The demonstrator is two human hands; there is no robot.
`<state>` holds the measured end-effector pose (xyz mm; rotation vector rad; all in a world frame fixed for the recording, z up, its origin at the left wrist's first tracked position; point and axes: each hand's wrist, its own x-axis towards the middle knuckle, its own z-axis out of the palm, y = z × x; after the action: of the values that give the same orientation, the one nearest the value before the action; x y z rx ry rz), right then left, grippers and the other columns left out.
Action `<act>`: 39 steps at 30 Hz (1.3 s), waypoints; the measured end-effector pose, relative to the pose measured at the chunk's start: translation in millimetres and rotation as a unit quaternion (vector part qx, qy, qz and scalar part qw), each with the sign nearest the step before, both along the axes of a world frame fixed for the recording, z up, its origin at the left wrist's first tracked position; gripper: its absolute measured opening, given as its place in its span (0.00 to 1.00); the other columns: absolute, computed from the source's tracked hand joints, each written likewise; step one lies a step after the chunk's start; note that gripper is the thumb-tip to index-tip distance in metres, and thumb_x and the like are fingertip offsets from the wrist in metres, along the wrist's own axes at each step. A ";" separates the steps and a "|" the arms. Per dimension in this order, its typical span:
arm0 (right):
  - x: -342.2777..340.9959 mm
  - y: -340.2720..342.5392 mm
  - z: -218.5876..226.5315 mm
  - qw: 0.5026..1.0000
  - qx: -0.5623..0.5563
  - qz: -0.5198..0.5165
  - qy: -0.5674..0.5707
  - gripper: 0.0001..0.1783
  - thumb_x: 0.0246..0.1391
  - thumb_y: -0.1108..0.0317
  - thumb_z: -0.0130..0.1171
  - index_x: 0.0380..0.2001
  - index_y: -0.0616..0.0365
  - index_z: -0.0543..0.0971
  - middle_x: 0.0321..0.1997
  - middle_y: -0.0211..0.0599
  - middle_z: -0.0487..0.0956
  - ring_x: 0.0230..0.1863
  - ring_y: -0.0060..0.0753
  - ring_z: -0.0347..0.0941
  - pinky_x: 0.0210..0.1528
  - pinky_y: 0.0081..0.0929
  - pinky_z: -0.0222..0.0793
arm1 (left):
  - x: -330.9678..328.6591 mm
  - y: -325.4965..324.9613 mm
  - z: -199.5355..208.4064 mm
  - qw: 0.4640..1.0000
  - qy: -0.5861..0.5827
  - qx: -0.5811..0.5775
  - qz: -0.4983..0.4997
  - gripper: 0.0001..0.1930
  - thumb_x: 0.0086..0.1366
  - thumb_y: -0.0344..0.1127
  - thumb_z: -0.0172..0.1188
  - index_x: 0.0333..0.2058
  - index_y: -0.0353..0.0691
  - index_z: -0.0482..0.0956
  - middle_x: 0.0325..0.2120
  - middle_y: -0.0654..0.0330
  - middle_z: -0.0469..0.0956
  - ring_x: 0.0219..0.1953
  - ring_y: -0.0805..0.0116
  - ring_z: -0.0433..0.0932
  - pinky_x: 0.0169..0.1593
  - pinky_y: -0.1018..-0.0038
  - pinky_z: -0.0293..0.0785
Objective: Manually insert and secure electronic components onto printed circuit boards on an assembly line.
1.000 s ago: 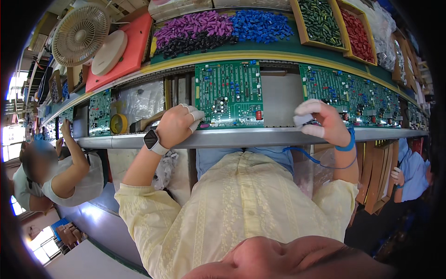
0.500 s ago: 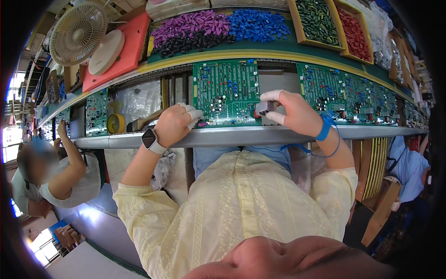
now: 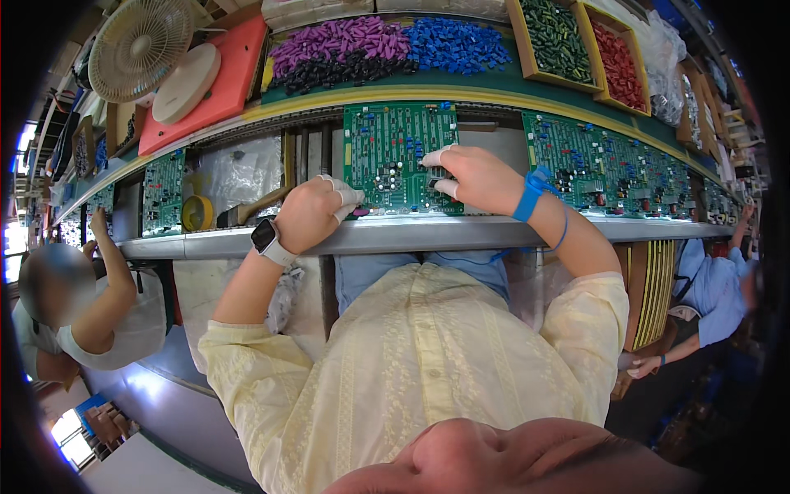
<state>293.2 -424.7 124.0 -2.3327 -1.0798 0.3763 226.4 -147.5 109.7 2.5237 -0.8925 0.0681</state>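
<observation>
A long assembly line with a metal rail (image 3: 411, 230) crosses the workshop, a fan (image 3: 141, 48) beyond it. On it, a green circuit board (image 3: 395, 152) lies between both hands. The right hand (image 3: 477, 177) pinches a dark component (image 3: 434, 182) over its right half. The left hand (image 3: 317, 212) bunches its fingertips beside a purple component (image 3: 360, 212); its grip is unclear.
</observation>
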 end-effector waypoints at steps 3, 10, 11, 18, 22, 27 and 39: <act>1.1 3.0 -7.1 0.999 -0.025 0.014 -0.017 0.18 0.46 0.69 0.57 0.43 0.59 0.72 0.37 0.47 0.75 0.41 0.50 0.70 0.44 0.39 0.66 | 0.2 0.6 -4.9 1.000 -0.007 -0.014 0.010 0.09 0.50 0.28 0.59 0.32 0.42 0.80 0.27 0.60 0.77 0.33 0.61 0.74 0.37 0.68 0.72; 0.6 9.4 -4.1 0.998 -0.056 0.023 -0.019 0.17 0.47 0.69 0.56 0.43 0.60 0.72 0.39 0.47 0.75 0.43 0.49 0.70 0.47 0.38 0.66 | 0.5 2.0 -7.2 1.000 0.001 -0.028 0.009 0.08 0.50 0.30 0.59 0.32 0.42 0.81 0.26 0.60 0.77 0.33 0.60 0.74 0.37 0.68 0.72; 0.2 10.1 -2.7 0.998 -0.056 0.024 -0.021 0.17 0.47 0.69 0.56 0.43 0.60 0.72 0.39 0.47 0.75 0.43 0.49 0.70 0.47 0.38 0.66 | 0.3 2.1 -7.9 0.999 0.001 -0.032 0.010 0.08 0.50 0.30 0.59 0.32 0.41 0.80 0.26 0.59 0.77 0.33 0.60 0.74 0.37 0.68 0.72; -0.8 9.5 -3.1 0.997 -0.065 0.035 -0.027 0.17 0.47 0.70 0.56 0.42 0.60 0.72 0.39 0.47 0.74 0.43 0.49 0.70 0.47 0.39 0.65 | 0.6 2.3 -10.0 1.000 0.017 -0.025 0.008 0.10 0.50 0.29 0.58 0.34 0.41 0.80 0.28 0.59 0.77 0.35 0.59 0.74 0.40 0.68 0.70; -1.2 10.4 0.0 0.997 -0.065 0.035 -0.039 0.17 0.44 0.71 0.56 0.41 0.62 0.73 0.40 0.48 0.75 0.43 0.50 0.71 0.45 0.41 0.68 | -0.2 1.9 -10.6 0.999 0.015 -0.030 0.013 0.09 0.50 0.29 0.59 0.33 0.40 0.80 0.28 0.59 0.77 0.35 0.59 0.74 0.40 0.68 0.71; -0.5 11.0 1.4 0.995 -0.080 0.038 -0.038 0.17 0.46 0.70 0.55 0.42 0.61 0.73 0.39 0.47 0.74 0.42 0.49 0.70 0.45 0.40 0.67 | -0.2 2.3 -12.5 0.999 0.012 -0.030 0.016 0.09 0.50 0.29 0.59 0.33 0.41 0.80 0.28 0.59 0.77 0.35 0.59 0.74 0.40 0.68 0.71; -3.2 8.9 -5.5 0.996 -0.076 0.034 -0.041 0.17 0.46 0.70 0.56 0.42 0.60 0.72 0.40 0.46 0.75 0.44 0.49 0.70 0.46 0.38 0.66 | -0.4 0.4 -10.7 0.999 0.013 -0.046 0.016 0.09 0.51 0.29 0.59 0.33 0.40 0.80 0.28 0.57 0.78 0.34 0.58 0.75 0.40 0.67 0.71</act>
<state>290.1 -415.8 118.5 -2.4686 -1.2114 0.4043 226.0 -147.1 99.0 2.4480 -0.8198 0.0837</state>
